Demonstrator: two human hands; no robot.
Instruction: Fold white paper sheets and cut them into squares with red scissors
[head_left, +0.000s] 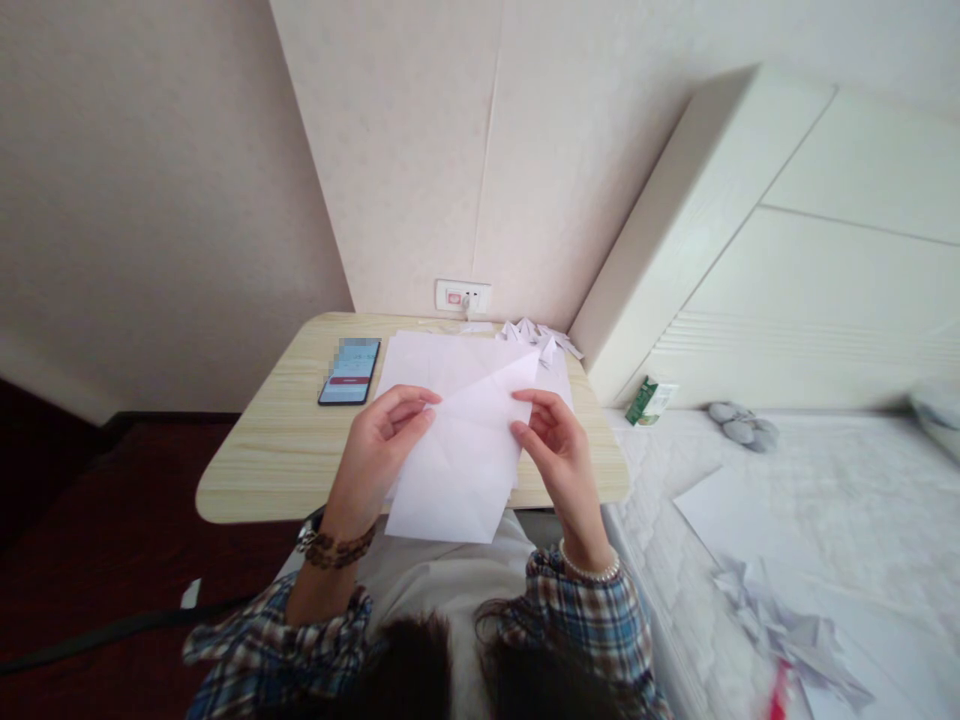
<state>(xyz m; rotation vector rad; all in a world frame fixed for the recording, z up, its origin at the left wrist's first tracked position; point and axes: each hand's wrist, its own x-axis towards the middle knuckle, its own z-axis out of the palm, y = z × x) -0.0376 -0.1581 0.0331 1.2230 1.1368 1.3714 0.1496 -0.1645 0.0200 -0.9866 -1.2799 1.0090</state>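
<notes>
A sheet of white paper (465, 470) with a slanted upper edge and faint creases is held up over the front of a small wooden table. My left hand (386, 435) pinches its left edge between thumb and fingers. On the opposite edge, my right hand (551, 435) grips the sheet the same way. Behind and below it lie more white sheets (420, 350) on the tabletop. Folded white paper pieces (529, 335) with pointed tips are gathered at the table's back right corner.
The light wooden table (262, 460) stands against the wall. A phone (350, 372) with its screen lit lies on its left side. A wall socket (463, 296) sits behind. On the bed to the right are a green-and-white carton (651, 400), a grey fluffy item (742, 427) and crumpled paper (802, 635).
</notes>
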